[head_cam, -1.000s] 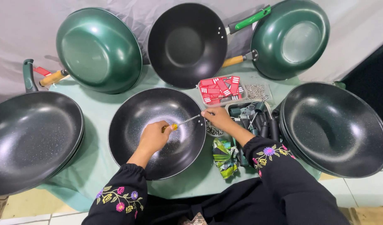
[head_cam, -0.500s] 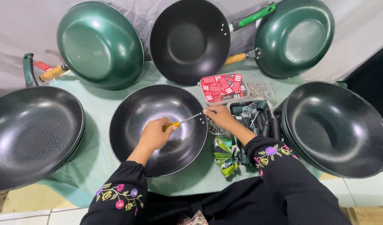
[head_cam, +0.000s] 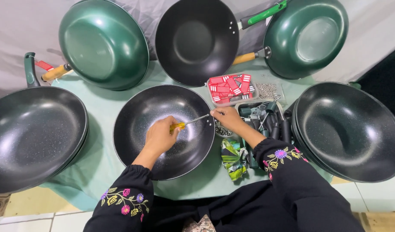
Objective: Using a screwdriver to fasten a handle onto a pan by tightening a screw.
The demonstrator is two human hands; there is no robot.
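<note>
Change: little had shifted since the earlier frames — both hands stayed at the middle pan's right rim, the screwdriver's tip still aimed there.
Screwdriver [head_cam: 189, 123]: yellow handle, thin metal shaft; it lay inside the black speckled wok [head_cam: 163, 129], long axis running from lower left up to the right, tip toward the rim.
Left hand [head_cam: 161, 136]: fingers closed round the yellow handle, over the wok's bowl.
Right hand [head_cam: 226, 119]: fingertips pinched narrow at the rim, just at the shaft's tip — whether they held a small screw could not be told.
Key relation: the tip pointed rightward at the right hand's fingers; that hand was the nearer to the rim point.
Just right: a tray of red-and-white packets [head_cam: 229, 86], a clear bag of small screws [head_cam: 267, 90], a box of dark handles [head_cam: 266, 120], a green crumpled wrapper [head_cam: 233, 158].
Around: green-backed woks [head_cam: 103, 43] leaning at the back, black pans stacked left [head_cam: 34, 137] and right [head_cam: 347, 129], all on a pale green cloth [head_cam: 100, 159].
</note>
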